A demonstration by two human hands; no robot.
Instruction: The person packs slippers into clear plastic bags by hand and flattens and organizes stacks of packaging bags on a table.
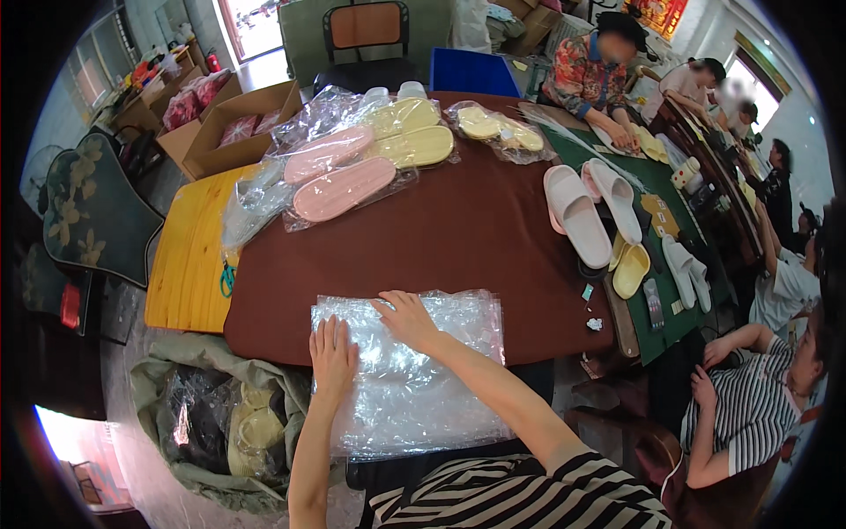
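Note:
A stack of clear plastic bags [414,397] lies over the near edge of the brown-covered table, its lower part reaching toward my lap. My left hand [334,360] rests flat on the stack's left side with its fingers stretched out. Farther up, my right hand [407,319] lies on the top part of the stack, fingers spread and pointing left. Neither hand grips anything that I can see. Beyond them, pink slippers [345,189] and yellow slippers [412,146] sit in clear bags, beside a bagged grey-white pair [256,207].
Small yellow slippers [500,129] in a bag lie at the far side. Loose white slippers [577,216] stand on the right by a green table [670,331]. Teal scissors [227,279] lie on the yellow stool [189,256]. An open sack [167,414] stands at lower left. Several people sit along the right.

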